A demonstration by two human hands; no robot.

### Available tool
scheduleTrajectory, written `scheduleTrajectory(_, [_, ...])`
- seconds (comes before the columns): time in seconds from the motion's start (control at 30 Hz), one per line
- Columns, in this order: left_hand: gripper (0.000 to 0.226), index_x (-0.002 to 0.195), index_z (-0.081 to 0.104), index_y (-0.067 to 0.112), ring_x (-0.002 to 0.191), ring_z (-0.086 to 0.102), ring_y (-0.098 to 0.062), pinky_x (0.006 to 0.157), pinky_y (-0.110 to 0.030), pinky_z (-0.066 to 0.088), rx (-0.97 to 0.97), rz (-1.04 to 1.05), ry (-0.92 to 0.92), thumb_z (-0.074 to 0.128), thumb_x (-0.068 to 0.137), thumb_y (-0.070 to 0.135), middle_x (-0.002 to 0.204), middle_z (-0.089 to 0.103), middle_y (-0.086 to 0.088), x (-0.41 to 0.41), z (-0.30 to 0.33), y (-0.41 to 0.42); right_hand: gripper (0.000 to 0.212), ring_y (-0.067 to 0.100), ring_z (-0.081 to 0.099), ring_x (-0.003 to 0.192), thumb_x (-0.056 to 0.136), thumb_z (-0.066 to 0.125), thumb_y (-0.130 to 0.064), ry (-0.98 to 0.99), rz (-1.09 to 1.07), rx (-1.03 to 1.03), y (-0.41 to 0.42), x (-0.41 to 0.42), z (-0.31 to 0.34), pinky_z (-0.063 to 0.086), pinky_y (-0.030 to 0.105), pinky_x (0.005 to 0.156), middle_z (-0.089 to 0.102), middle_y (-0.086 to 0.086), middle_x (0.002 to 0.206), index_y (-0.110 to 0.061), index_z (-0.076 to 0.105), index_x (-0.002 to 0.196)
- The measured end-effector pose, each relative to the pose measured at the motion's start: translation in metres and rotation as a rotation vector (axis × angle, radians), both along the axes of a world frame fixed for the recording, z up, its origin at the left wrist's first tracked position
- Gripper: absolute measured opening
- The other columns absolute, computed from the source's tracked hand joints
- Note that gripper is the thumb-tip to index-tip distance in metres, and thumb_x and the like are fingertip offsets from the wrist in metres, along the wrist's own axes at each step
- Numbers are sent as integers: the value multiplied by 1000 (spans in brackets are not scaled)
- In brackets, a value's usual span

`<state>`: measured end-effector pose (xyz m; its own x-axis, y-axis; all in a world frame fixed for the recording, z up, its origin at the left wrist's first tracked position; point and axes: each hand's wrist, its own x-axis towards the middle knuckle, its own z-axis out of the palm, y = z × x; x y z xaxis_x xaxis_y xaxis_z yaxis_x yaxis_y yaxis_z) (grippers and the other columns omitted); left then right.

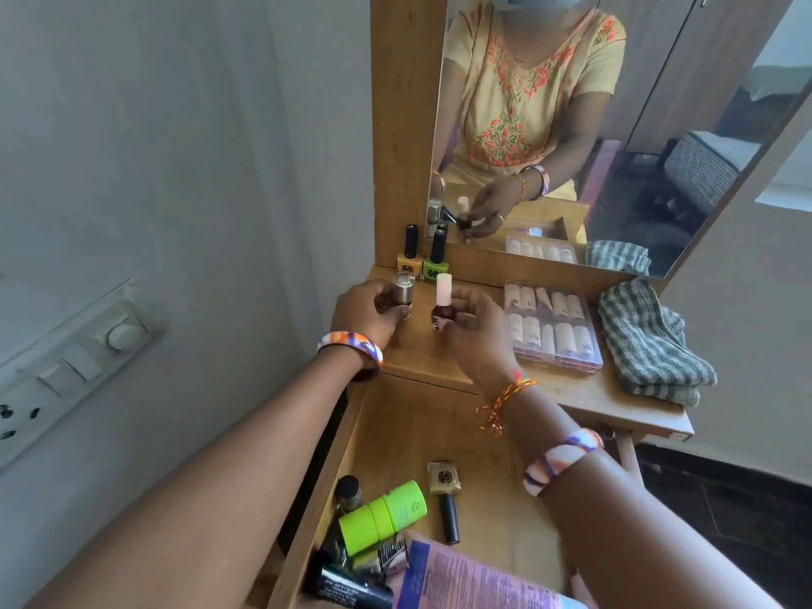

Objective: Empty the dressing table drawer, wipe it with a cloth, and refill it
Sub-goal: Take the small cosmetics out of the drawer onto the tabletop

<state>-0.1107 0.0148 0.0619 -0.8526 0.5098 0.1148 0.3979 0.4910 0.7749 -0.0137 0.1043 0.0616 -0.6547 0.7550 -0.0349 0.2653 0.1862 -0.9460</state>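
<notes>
While the left hand (pixel 367 316) grips a silver-capped bottle (pixel 402 294) and the right hand (pixel 472 334) pinches a white-capped polish bottle (pixel 441 307) upright on the table (pixel 571 397) — the open drawer (pixel 439 432) lies nearer, its gold polish bottle (pixel 446 494) lengthwise near-to-far, closer to the right arm.

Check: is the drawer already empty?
No: the drawer holds a green tube, a gold polish bottle and a pink packet, among other things.

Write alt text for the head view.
A person's left hand holds a silver-capped bottle and the right hand a white-capped bottle on the dressing table top, above the open drawer, which still holds cosmetics.
</notes>
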Motion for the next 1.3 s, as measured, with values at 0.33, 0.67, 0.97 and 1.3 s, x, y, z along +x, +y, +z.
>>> scheduleTrajectory(0.33, [34, 118, 63, 19, 107, 60, -27, 96, -38, 48, -32, 97, -9, 62, 87, 33, 115, 67, -6, -21, -12, 33, 35, 17, 58, 108, 85, 60, -2, 23, -81, 200, 21, -37, -11, 41, 20, 85, 65, 3, 116, -14, 60, 118])
scheduleTrajectory(0.67, [38, 120, 60, 21, 102, 61, -22, 89, -30, 46, 31, 157, -54, 62, 86, 38, 109, 68, -1, -25, -15, 41, 34, 12, 63, 99, 85, 64, -5, 32, -136, 169, 29, -52, -16, 47, 21, 87, 69, 3, 112, -12, 63, 118])
scheduleTrajectory(0.97, [32, 115, 63, 18, 100, 62, -16, 82, -21, 43, 107, 187, -78, 65, 85, 29, 111, 68, 0, -27, -18, 40, 18, 8, 57, 82, 79, 70, -6, 58, -218, 141, 32, -56, -19, 47, 20, 76, 67, 2, 96, -11, 65, 96])
scheduleTrajectory(1.3, [27, 109, 65, 15, 89, 60, -10, 82, -22, 49, 208, 202, -110, 67, 84, 22, 105, 69, 0, -24, -18, 36, 12, 9, 55, 79, 79, 69, -7, 41, -199, 158, 28, -48, -21, 43, 17, 69, 60, -3, 85, -12, 63, 89])
